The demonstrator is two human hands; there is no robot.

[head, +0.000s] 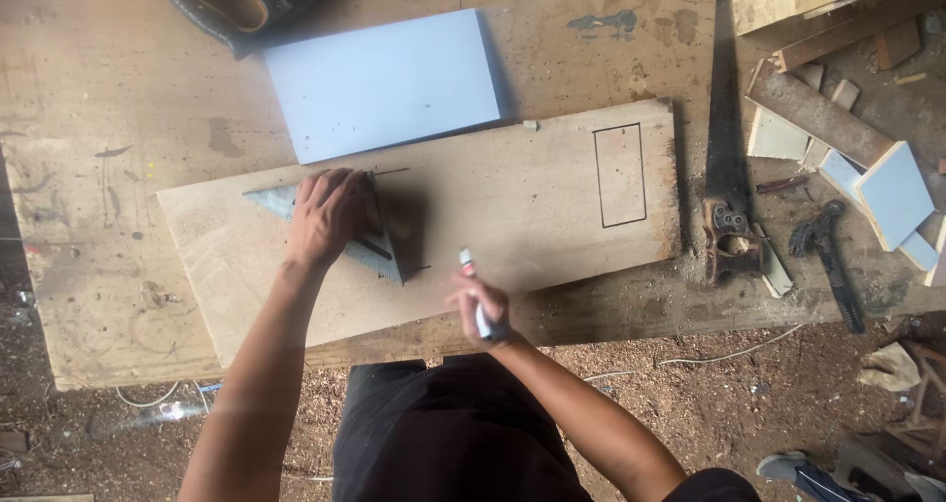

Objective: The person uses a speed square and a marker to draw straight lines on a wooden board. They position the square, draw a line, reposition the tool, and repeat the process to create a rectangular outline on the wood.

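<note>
Pinning the triangular square (pixel 379 251) flat on the wooden board (pixel 512 206) with my left hand (pixel 325 216) — my right hand (pixel 480 305) grips the marker (pixel 475 295), just off its corner. Marking stage, I'd say — the next line needs that square held dead steady.

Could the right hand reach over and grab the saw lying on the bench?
Probably yes. The right hand holds a marker above the board, and the saw lies just past the board's right end with nothing between them. The marker fills the fingers, so gripping the handle might be awkward.
</note>
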